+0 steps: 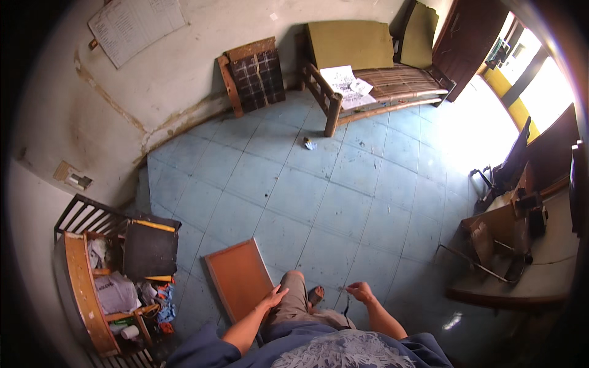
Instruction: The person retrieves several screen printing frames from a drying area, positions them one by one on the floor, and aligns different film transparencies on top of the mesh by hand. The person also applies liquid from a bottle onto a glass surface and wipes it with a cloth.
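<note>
My left hand (273, 297) lies against my bent knee, fingers stretched out and holding nothing I can see. Beside it, flat on the floor, is an orange-brown panel (238, 273) with a pale metal-looking edge; my left arm crosses its near end. On the right, my right hand (361, 291) is raised above the floor with its fingers pinched together. From the fingertips hangs a thin dark strip (346, 308), too small to tell its kind. My foot in a sandal (316, 295) shows between the hands.
At left stands an open wooden cabinet (83, 294) stuffed with cloths and odds and ends. A bamboo bench (399, 86) with papers (348, 86) stands along the far wall. A table (521, 294) and an office chair (500, 178) are at right. A crumpled scrap (310, 145) lies on the tiles.
</note>
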Available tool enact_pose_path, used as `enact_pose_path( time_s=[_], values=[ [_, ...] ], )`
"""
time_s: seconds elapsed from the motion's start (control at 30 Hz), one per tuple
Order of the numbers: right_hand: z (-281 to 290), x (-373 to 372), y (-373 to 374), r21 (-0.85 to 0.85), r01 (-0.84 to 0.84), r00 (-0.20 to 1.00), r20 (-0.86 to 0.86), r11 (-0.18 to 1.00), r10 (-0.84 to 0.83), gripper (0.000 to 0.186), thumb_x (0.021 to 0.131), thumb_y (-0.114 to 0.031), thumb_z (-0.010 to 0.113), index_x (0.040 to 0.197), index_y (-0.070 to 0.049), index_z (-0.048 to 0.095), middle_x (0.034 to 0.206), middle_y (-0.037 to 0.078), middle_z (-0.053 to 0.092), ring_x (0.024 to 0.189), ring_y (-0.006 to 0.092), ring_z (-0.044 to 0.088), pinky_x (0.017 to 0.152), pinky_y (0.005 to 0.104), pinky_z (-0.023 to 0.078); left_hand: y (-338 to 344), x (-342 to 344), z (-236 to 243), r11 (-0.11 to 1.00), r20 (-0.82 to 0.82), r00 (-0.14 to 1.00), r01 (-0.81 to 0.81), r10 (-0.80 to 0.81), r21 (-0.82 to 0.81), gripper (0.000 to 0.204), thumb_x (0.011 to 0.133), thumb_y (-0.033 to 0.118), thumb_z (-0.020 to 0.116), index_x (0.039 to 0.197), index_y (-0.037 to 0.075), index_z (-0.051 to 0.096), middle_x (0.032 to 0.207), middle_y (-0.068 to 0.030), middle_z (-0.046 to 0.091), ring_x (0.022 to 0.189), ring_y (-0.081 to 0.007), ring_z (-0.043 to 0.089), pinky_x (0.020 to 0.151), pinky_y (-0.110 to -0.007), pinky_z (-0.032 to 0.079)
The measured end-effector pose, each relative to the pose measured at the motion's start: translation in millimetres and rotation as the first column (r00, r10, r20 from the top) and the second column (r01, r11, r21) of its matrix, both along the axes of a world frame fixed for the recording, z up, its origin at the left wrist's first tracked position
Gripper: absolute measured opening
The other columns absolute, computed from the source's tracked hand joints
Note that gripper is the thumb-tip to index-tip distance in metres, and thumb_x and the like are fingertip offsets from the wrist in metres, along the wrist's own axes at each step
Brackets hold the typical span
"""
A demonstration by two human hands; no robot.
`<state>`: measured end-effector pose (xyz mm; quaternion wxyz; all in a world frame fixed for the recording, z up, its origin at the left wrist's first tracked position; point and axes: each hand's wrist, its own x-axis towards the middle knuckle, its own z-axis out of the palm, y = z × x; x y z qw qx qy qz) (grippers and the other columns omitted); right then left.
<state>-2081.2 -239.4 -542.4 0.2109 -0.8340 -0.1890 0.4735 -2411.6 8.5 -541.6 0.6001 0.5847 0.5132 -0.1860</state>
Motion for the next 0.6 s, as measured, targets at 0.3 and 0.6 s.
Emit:
enact_pose_path(
  time_s=[0.3, 0.6],
  values=[
    [-58, 201, 22, -0.195, -0.386, 0.875, 0.233, 0.902, 0.425, 0.037, 0.090, -0.034, 0.063, 0.092, 0.002, 0.069, 0.078, 0.009, 0.070, 0.065, 0.0198, 0.067, 0.054, 0.0346, 0.052, 130, 161, 12, 0.888, -0.096, 0.995, -0.034, -0.011, -0.459, 0.089, 0.081, 0.069, 0.054, 0.143, 0.006, 0.041, 0.141, -0.0098, 0.046, 0.130, -0.0265, 0.042, 0.105, -0.035, 0.035],
    [53, 324, 120, -0.262, 0.380, 0.925, 0.094, 0.887, -0.368, 0.038, 0.093, -0.033, 0.059, 0.090, 0.003, 0.071, 0.078, 0.011, 0.071, 0.072, 0.0186, 0.071, 0.065, 0.0319, 0.054, 344, 338, -87, 0.788, -0.359, 0.799, 0.575, -0.483, 0.219, 0.027, 0.084, 0.039, 0.057, 0.091, 0.019, 0.075, 0.101, -0.0132, 0.069, 0.096, -0.0298, 0.065, 0.084, -0.039, 0.051]
  ],
)
